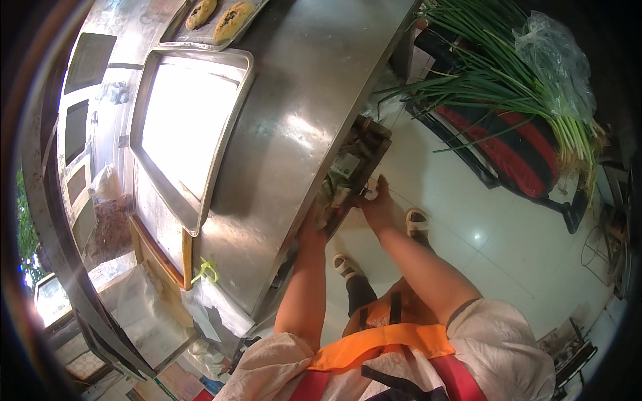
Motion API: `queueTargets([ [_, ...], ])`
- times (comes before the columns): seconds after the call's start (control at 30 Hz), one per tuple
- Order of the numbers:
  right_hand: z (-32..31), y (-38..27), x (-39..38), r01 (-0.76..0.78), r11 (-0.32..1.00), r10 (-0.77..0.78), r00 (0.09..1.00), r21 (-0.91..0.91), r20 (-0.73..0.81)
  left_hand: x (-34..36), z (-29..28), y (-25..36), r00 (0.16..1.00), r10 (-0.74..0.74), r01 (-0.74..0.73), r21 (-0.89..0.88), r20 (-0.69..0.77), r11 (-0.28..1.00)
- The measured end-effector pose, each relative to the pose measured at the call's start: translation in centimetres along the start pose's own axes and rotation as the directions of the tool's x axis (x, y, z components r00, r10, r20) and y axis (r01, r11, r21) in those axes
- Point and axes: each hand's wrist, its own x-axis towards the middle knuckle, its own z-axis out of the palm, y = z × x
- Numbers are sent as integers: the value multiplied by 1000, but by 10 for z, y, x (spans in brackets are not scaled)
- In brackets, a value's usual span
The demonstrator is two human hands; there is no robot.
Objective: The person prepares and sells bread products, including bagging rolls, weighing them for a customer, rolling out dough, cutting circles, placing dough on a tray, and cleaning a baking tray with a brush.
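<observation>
A narrow drawer [386, 142] stands pulled out from under the metal counter [287, 107]. Inside it lie greenish and pale flat pieces [345, 164] that look like paper, mixed with other small things. My left hand [313, 215] reaches into the drawer's near end; its fingers are too blurred and covered to read. Just outside the drawer's front edge is my right hand [376, 199], fingers curled around a small whitish thing [370, 190] that I cannot make out.
An empty metal tray [212, 194] lies on the counter, beyond it a tray [194, 45] with two breads [234, 20]. At right, green onions [495, 87] with a plastic bag [555, 60] rest over a red-and-black seat [508, 147]. My feet stand on the tiled floor [481, 247].
</observation>
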Motion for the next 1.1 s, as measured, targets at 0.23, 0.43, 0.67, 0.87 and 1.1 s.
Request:
queueTargets([
  [0.23,22,22,12,258,965,-262,962,50,79,-17,-67,-19,990,10,-6,-29,141,1000],
  [0.43,13,-28,46,491,772,-225,805,-404,548,-64,-55,-11,989,-55,61,-36,139,998],
  [0.67,9,-112,-59,446,743,102,662,-499,743,-121,-60,19,933,-134,163,-58,334,985],
  [0.87,-8,-238,-148,130,974,31,733,-184,680,-201,-86,79,914,-51,84,-64,402,994],
  [1.1,203,-251,-288,229,968,-237,691,104,683,-273,-158,221,712,674,-699,289,197,654],
])
